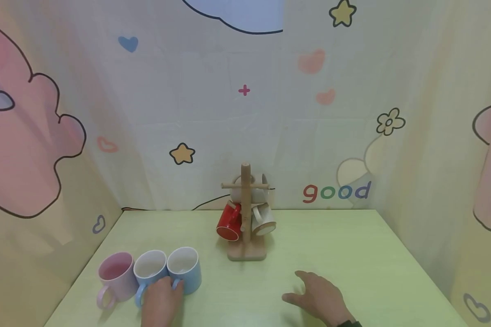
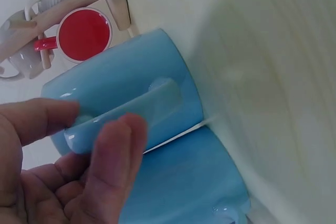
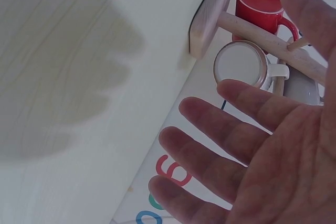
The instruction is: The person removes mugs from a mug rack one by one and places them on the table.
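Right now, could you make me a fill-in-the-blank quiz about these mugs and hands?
The left hand is at a blue mug's ____.
In total, ____ mugs stand on the table.
On the wooden rack, the only brightly colored mug is ____.
The right hand holds ____.
Missing words: handle; three; red; nothing.

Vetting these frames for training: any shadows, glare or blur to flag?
Head: fairly even light, only soft shadows on the table; left wrist: small glints on both blue mugs, a broad soft shadow on the table; right wrist: a finger-shaped shadow on the table, the right hand itself readable, no obvious motion smear.
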